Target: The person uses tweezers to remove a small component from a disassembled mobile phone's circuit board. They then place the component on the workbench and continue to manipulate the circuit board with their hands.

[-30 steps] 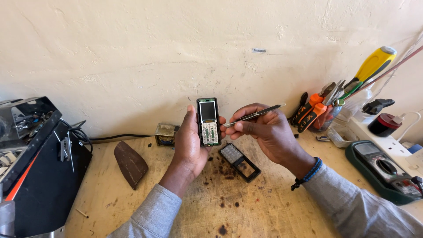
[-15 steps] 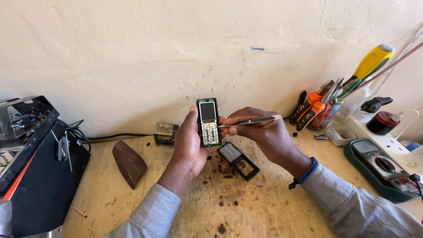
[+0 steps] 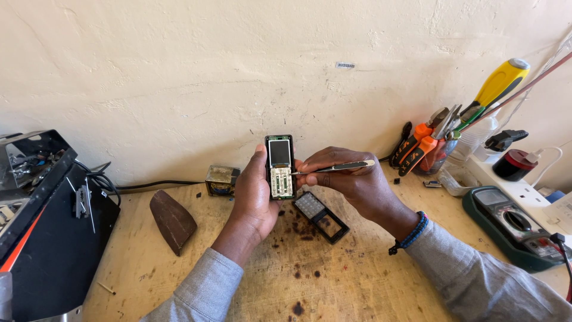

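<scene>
My left hand [image 3: 255, 194] holds a small opened mobile phone [image 3: 280, 166] upright, its screen at the top and the bare keypad board below. My right hand [image 3: 347, 182] grips metal tweezers [image 3: 333, 169] that lie nearly level, their tip touching the right side of the phone's board. Just below both hands, the phone's black front cover [image 3: 322, 216] with its keypad lies flat on the wooden bench [image 3: 333, 280].
A small transformer [image 3: 221, 180] and a dark brown iron-shaped plate [image 3: 172, 220] lie at the left. A black open device [image 3: 44, 226] stands at far left. A cup of pliers and screwdrivers [image 3: 444, 140], a green multimeter [image 3: 512, 223] and a white power strip [image 3: 524, 188] are at right.
My right hand has lowered the tweezers from a raised tilt to nearly level and brought the tip to the phone's board. The left hand keeps the phone still.
</scene>
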